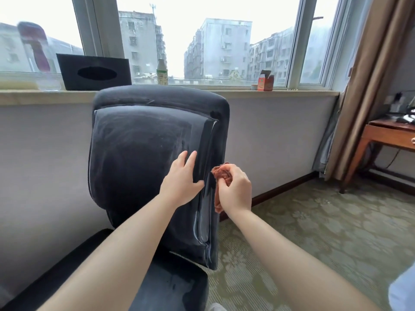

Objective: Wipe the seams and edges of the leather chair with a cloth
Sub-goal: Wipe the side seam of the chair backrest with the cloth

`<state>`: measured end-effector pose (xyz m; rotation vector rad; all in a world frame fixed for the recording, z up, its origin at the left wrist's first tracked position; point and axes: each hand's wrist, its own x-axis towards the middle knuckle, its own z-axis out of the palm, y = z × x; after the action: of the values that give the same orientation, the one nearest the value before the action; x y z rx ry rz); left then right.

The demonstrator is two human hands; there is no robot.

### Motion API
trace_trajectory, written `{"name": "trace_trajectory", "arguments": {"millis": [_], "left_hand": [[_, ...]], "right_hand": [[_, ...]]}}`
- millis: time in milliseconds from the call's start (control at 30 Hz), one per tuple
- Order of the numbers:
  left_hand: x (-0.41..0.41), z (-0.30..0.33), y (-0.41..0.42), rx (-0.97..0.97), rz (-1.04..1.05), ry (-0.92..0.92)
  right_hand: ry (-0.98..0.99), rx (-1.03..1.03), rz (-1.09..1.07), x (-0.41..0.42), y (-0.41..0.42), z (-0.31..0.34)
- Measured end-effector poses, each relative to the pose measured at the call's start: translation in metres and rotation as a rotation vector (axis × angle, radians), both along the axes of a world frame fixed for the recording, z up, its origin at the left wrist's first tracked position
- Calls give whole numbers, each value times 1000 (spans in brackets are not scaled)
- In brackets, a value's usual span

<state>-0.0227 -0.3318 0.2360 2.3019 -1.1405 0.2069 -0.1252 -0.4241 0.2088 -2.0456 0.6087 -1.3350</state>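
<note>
Cloth (pixel 221 176), bunched in your right hand (pixel 235 189), fingers curled round it, sits against the chair (pixel 143 140) back's three-o'clock seam. Your left hand (pixel 182 182) presses flat, fingers loosely spread. Push unevenly and the chair may turn, dragging the cloth off the seam.

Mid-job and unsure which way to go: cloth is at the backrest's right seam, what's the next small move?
Probably draw the cloth down the seam: the right hand grips it bunched against the backrest edge, the left hand lies flat beside it, and seam remains below.
</note>
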Motion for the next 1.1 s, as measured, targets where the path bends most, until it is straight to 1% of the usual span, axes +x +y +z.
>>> {"name": "trace_trajectory", "arguments": {"millis": [267, 400, 567, 900, 1100], "left_hand": [[-6, 14, -17, 24, 28, 70], [-6, 12, -25, 38, 66, 42], [-6, 4, -28, 0, 100, 1], [-21, 4, -20, -31, 78, -43], [-48, 2, -8, -39, 91, -65]], "right_hand": [[-14, -21, 0, -6, -3, 13], [-20, -40, -3, -6, -2, 16], [-38, -53, -7, -10, 0, 14], [-73, -54, 2, -27, 11, 21], [-86, -86, -8, -33, 19, 31]]}}
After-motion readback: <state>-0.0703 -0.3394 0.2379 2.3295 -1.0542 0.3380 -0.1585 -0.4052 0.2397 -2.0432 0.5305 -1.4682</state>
